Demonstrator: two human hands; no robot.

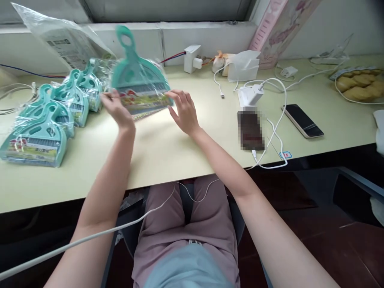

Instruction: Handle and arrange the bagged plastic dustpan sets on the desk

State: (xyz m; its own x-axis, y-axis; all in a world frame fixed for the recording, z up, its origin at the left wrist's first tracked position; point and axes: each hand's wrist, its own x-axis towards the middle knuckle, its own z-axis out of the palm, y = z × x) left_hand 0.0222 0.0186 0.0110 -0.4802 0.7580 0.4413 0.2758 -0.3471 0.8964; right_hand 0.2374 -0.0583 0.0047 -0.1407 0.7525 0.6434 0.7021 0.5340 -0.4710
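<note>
A teal dustpan and brush set [141, 74] in clear plastic wrap is held upright, a little tilted, above the table, handle up. A printed card with a grassy scene spans its lower part. My left hand [116, 107] grips its lower left edge, with some fingers hidden behind it. At the lower right corner, my right hand [186, 112] pinches the set between thumb and fingers. Several similar wrapped dustpan sets [37, 138] lie overlapping on the left of the table. Behind them leans a clear plastic bag [64, 42] with a printed label.
On the pale table [156, 160], a phone [303, 121] lies to the right, beside a pixelated dark object [251, 130] with a white cable. Chargers [251, 95], a white plug adapter [192, 59] and a bag of yellowish food [360, 85] sit farther back. A white cable crosses my lap.
</note>
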